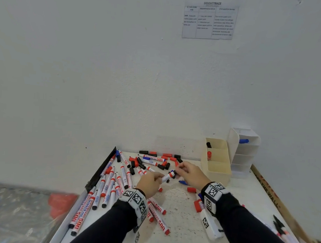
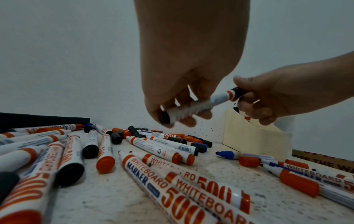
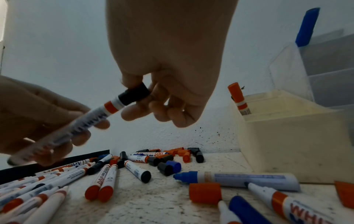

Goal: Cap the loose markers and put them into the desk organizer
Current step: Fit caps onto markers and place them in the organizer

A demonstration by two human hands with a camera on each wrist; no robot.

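A marker [image 3: 91,121] is gripped by the left hand [image 1: 150,184] above the tabletop's middle — its black cap [image 3: 134,94] pinched on by the right hand [image 1: 190,174]. Capping is underway; next, the organizer [image 1: 216,161] at the far-right corner.

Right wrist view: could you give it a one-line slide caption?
Right hand presses a black cap onto the marker the left hand holds.

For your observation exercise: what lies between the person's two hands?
A white marker spans the gap; left hand grips its barrel, right hand pinches the black cap. Head view shows it.
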